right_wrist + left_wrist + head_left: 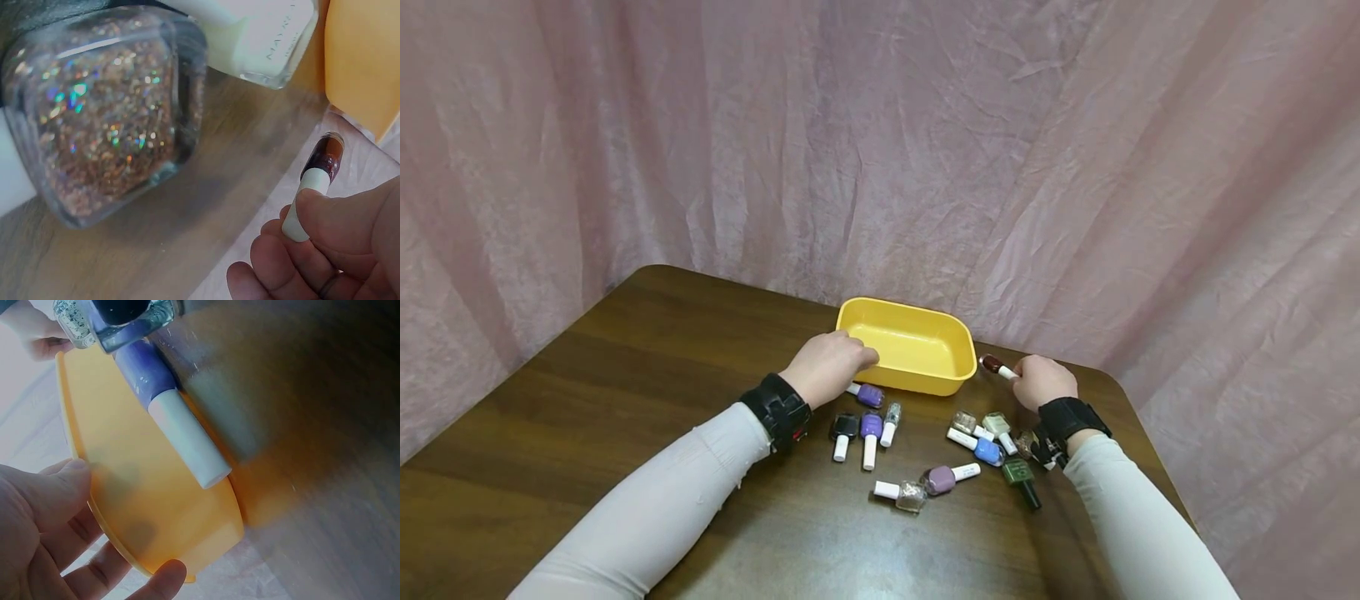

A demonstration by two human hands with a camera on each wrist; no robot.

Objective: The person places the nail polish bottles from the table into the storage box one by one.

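Note:
At the left end of a yellow plastic basin (917, 382), my left hand (831, 364) holds the rim. The left wrist view has the thumb (65, 484) on the near side of the rim and fingers beyond it. My right hand (1043, 382) pinches the white cap of a dark red nail polish bottle (992, 363), just right of the basin. In the right wrist view that bottle (323, 157) points away from the palm. A purple nail polish bottle (870, 395) lies beside the basin, close to my left hand. Nothing shows inside the basin.
Black (845, 427), purple (871, 425) and glitter (892, 414) bottles lie before the basin. Mauve (940, 480) and silver glitter (912, 497) ones are nearer. By my right wrist lie blue (988, 452), green (1018, 472), pale (997, 423) and gold glitter (964, 422) bottles. A pink curtain (850, 150) hangs behind the table.

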